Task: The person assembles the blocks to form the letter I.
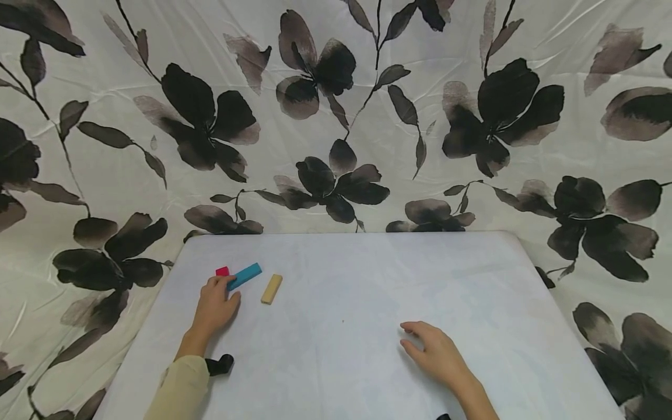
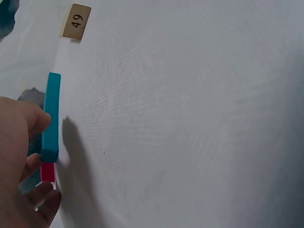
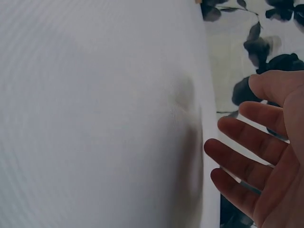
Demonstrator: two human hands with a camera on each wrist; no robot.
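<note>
My left hand [image 1: 216,306] is at the near end of a long blue block [image 1: 245,276], the thumb on one side and a fingertip by its end. In the left wrist view the thumb overlaps the side of the blue block [image 2: 52,114]. A red block [image 1: 223,271] shows just behind the fingers, partly hidden by them. To the right of the blue block lies a tan wooden block [image 1: 271,289], marked 49 in the left wrist view. Over the right part of the table, my right hand [image 1: 436,354] holds nothing, its fingers spread and slightly bent.
A white tabletop [image 1: 336,361] lies under both hands, its far edge beyond the blocks. Behind it and along its sides is cloth printed with dark flowers [image 1: 325,181]. A black wrist-worn device [image 1: 220,365] sticks out beside the left sleeve [image 1: 181,388].
</note>
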